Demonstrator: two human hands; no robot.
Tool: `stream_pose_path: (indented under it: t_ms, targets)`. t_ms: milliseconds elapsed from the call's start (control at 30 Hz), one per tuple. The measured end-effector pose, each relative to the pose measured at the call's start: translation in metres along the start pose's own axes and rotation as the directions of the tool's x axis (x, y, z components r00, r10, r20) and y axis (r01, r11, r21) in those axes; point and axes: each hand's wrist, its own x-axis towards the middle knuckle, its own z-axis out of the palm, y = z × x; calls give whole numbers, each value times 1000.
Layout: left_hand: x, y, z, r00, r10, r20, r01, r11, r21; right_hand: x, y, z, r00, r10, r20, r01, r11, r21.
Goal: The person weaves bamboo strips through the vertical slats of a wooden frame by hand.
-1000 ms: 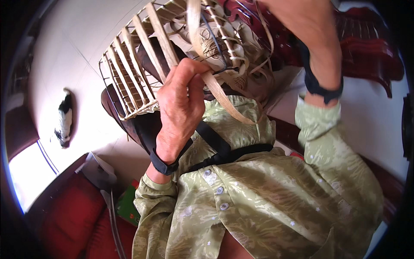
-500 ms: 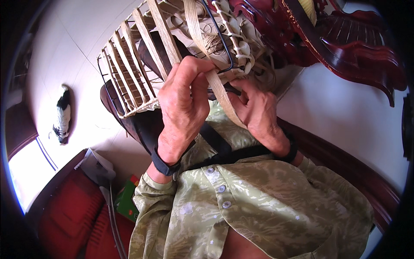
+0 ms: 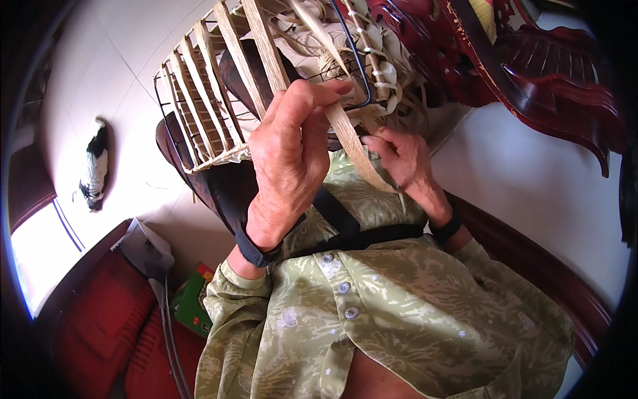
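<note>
My left hand (image 3: 289, 149) pinches a flat tan woven strip (image 3: 353, 143) at the edge of a wire-framed piece (image 3: 206, 156) strung with similar strips. Below the pinch, the strip's loose end curves down toward my right hand (image 3: 407, 159). That hand is closed, thumb and forefinger together, beside the strip and just under the frame's corner; what it grips is hidden. A dark bent wire rod (image 3: 364, 70) shows at the corner, by a pale cord-bound bar (image 3: 382, 73). Looser strips lie tangled behind it.
Carved dark red wooden furniture (image 3: 545, 93) stands at the upper right. A black-and-white cat (image 3: 97, 166) lies on the pale floor (image 3: 133, 133) at the left. At the lower left are a red seat (image 3: 100, 332), a green box (image 3: 193, 302) and a grey plastic-like object (image 3: 143, 246).
My right hand has drawn slightly away from the strip, whose lower end now shows more fully. My left hand keeps its pinch and has shifted slightly right with the frame.
</note>
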Motion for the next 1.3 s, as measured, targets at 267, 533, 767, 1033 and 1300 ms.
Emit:
stream_pose_path:
  t_ms: [267,533,767,1033,1300]
  targets:
    - [5,-6,3,999,22,-33,-24,997,-76,4,151,-32,793,559,242,-212,626,-750]
    - [4,-2,5,1000,0,-30,-3,996,-88,5,-52,-39,978,72,195,-94,990,102]
    - [4,1,1,999,-39,-7,38,996,-81,4,-47,6,999,48,-2,-44,941,336]
    - [4,1,0,998,-55,13,56,993,-106,-11,181,-21,899,427,101,-177,563,-807]
    - [3,0,1,999,-45,-9,44,994,-103,-1,-45,-21,967,-182,-179,171,982,-76]
